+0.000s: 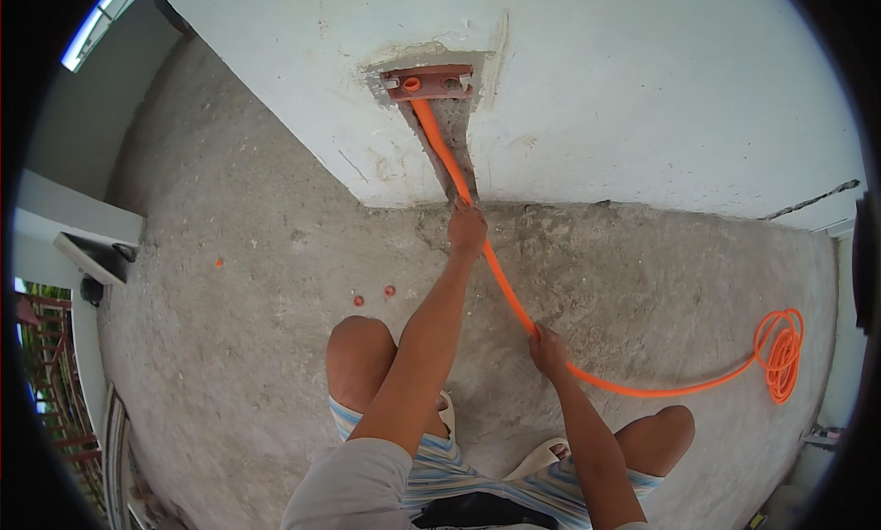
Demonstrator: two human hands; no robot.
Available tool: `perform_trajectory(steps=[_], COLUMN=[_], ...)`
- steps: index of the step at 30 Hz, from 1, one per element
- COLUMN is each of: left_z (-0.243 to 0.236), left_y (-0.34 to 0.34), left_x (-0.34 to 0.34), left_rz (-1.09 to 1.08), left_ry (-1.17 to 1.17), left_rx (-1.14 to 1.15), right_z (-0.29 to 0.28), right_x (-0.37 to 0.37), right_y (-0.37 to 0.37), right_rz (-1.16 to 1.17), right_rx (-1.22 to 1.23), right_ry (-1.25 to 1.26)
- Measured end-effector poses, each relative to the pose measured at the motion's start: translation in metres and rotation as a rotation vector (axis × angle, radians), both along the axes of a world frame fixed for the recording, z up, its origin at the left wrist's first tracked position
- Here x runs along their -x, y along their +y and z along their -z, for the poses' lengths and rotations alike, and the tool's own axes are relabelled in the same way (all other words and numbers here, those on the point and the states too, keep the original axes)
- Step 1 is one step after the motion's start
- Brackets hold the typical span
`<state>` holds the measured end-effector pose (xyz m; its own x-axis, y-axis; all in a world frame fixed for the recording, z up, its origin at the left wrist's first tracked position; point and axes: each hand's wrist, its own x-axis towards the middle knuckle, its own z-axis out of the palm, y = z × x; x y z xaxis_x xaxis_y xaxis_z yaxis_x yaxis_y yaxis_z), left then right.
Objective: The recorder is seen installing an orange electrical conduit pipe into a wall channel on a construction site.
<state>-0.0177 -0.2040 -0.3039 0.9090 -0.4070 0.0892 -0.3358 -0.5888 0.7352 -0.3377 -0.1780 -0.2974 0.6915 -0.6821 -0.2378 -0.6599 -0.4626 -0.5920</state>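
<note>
An orange flexible conduit (505,288) runs down from a reddish electrical box (439,83) set in the white wall. Its upper length lies along a chased groove (455,131) below the box. Close to the foot of the wall, my left hand (468,228) is closed around the conduit. Farther down and to the right, my right hand (549,351) grips the same conduit. From there it curves across the floor to a loose orange coil (782,357) on the right. An orange ring (412,84) shows in the box's left part.
Two small orange-red round pieces (374,296) lie on the rough concrete floor (248,365) left of my arm. A tiny orange bit (219,264) sits farther left. The white wall (642,99) rises in front, with a dark crack at its right.
</note>
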Motion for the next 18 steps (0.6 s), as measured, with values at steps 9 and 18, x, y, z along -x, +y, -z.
perform_trajectory(steps=[9,18], left_z=[0.017,0.013], left_y=[0.028,0.02], left_x=[-0.006,-0.045], left_rz=[0.011,-0.074], left_ry=[0.136,0.216], left_rx=[-0.329,-0.441], right_z=[0.002,-0.018], right_x=[-0.037,-0.008], right_y=[-0.015,-0.062], right_rz=[-0.061,-0.154], right_rx=[0.048,0.011], right_ry=[0.046,0.26])
